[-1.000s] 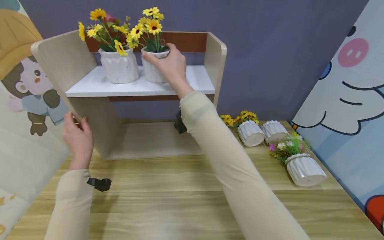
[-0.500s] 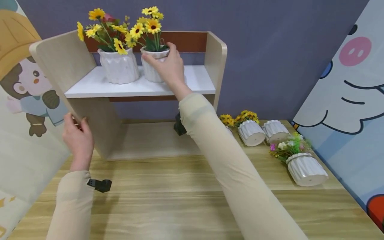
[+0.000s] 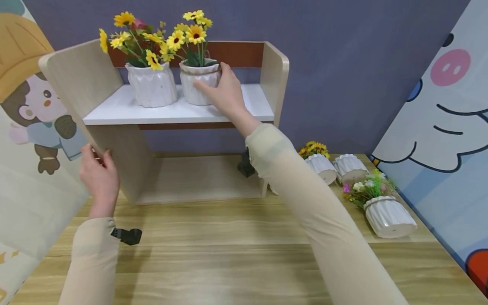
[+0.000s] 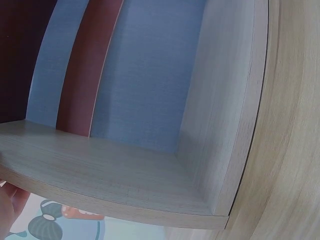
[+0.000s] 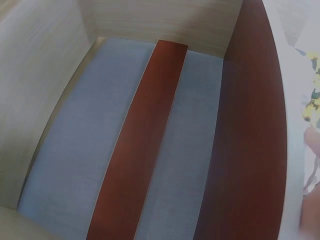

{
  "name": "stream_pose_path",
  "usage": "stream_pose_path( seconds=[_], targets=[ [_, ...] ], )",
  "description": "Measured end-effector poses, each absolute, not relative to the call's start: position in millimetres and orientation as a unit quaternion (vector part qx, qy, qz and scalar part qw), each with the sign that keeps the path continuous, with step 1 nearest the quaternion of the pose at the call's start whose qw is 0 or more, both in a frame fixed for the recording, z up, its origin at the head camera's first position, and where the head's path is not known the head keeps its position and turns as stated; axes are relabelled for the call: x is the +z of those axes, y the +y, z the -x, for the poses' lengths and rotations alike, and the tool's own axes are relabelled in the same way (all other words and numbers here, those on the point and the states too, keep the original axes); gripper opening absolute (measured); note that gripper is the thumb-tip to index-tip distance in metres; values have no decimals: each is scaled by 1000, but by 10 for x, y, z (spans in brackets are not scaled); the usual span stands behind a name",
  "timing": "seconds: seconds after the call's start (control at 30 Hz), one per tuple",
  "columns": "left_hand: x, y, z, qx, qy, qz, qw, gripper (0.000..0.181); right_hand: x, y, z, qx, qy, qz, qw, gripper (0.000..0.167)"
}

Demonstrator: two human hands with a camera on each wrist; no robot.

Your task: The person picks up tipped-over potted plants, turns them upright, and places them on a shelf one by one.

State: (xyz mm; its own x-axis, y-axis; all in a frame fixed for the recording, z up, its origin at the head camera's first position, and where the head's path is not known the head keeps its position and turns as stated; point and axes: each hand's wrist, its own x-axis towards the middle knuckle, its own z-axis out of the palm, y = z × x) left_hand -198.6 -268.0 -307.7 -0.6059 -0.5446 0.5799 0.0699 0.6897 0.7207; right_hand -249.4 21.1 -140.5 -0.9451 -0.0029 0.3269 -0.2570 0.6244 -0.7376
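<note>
In the head view my left hand (image 3: 100, 176) holds the front edge of the left side panel of a small desktop shelf (image 3: 114, 148). Its fingers also show at that panel's outer side in the left wrist view. On the white upper board stands an upright white pot with yellow daisy-like flowers (image 3: 194, 87). My right hand (image 3: 228, 93) is at that pot's right side, its thumb extended across the front and its fingers partly hidden behind. Left of it stands another white flowerpot (image 3: 152, 87) with yellow and red flowers.
Several white flowerpots lie tipped over at the right of the wooden table (image 3: 213, 254), among them one with mixed flowers (image 3: 389, 216) and one with orange-yellow flowers (image 3: 322, 167). A grey-purple wall (image 3: 324, 76) backs the shelf, with cartoon-printed walls on both sides.
My right hand has loosened from the pot's rim and shifted right, its thumb now lower on the front. The pot remains on the upper board. My left hand has stayed put.
</note>
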Motion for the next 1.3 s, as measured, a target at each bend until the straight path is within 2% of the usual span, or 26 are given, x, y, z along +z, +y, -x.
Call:
stream_pose_path(
  seconds=[0.4,0.93,1.3],
  targets=[
    [-3058,-2679,1997,-370,-820,-149,409,42,-1508,441,2343,372,-901,-115,192,67],
    [-3067,-2682,1982,-375,-821,-155,401,43,-1670,785,1987,414,-818,-222,331,26],
    [-3076,-2676,1989,-373,-824,-157,397,44,-1880,1073,1753,390,-798,-251,385,16]
  ],
)
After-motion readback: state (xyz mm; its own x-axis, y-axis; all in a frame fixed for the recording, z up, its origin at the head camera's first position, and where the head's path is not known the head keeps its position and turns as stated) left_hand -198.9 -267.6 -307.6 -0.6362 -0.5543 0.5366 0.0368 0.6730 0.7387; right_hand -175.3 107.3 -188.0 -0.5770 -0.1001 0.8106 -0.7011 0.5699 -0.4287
